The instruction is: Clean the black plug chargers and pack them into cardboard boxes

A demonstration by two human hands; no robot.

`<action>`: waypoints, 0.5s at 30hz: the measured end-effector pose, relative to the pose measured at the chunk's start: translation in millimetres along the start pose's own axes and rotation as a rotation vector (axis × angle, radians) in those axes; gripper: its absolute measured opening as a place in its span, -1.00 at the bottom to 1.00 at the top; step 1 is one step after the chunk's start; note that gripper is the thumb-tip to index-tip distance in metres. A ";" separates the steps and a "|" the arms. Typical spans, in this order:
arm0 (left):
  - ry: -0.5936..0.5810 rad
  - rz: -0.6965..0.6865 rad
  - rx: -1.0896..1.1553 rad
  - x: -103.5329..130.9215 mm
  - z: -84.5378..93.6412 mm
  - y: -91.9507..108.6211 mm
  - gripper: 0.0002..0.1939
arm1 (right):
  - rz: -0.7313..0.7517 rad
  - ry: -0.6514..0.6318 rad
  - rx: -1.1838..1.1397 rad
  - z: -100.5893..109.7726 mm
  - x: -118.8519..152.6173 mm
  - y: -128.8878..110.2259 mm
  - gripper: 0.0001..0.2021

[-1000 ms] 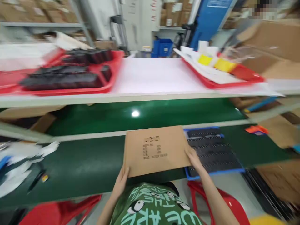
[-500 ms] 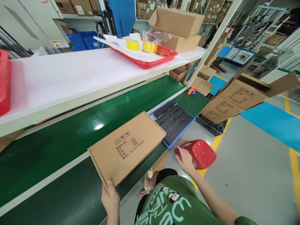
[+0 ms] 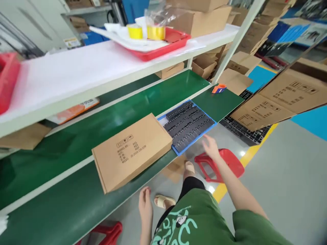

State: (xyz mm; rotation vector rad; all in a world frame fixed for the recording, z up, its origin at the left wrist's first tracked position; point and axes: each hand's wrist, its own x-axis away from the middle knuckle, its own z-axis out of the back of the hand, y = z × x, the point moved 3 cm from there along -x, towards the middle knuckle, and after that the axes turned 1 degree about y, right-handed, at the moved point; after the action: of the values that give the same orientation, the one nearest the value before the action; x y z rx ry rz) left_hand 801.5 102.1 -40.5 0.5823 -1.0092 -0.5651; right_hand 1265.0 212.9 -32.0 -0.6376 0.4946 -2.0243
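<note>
You were in what looked like a factory's packing workshop. A long green table (image 3: 63, 200) ran before you, bearing a flat carton (image 3: 131, 151) and rows of black parts (image 3: 190, 126). A shelf (image 3: 76, 69) above held yellow tape rolls (image 3: 156, 33). Printed cartons (image 3: 281, 98) stood by a black plastic pallet (image 3: 245, 136), and a yellow line (image 3: 249, 154) crossed the grey floor (image 3: 276, 183).

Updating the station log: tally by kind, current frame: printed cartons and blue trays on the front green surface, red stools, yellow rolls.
Printed carton: 1
Blue tray: 1
Red stools: 2 (one cut off)
Yellow rolls: 2
Total: 6
</note>
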 end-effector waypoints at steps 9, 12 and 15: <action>-0.030 0.181 -0.073 -56.7 -243.7 83.9 -0.60 | -0.201 -0.027 -0.199 38.7 -272.5 111.0 -0.68; 0.054 0.277 -0.085 -47.5 -270.4 95.6 -0.57 | -0.205 -0.189 -0.207 7.1 -317.7 124.2 -0.68; 0.128 0.334 -0.064 -34.8 -275.0 103.8 -0.57 | -0.164 -0.337 -0.196 -17.4 -332.6 128.5 -0.67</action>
State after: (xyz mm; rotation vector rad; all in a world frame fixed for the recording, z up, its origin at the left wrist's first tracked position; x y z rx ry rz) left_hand 1049.5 250.8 -104.0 0.3770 -0.9389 -0.2596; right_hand 1484.3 439.6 -199.2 -1.1485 0.4525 -1.9785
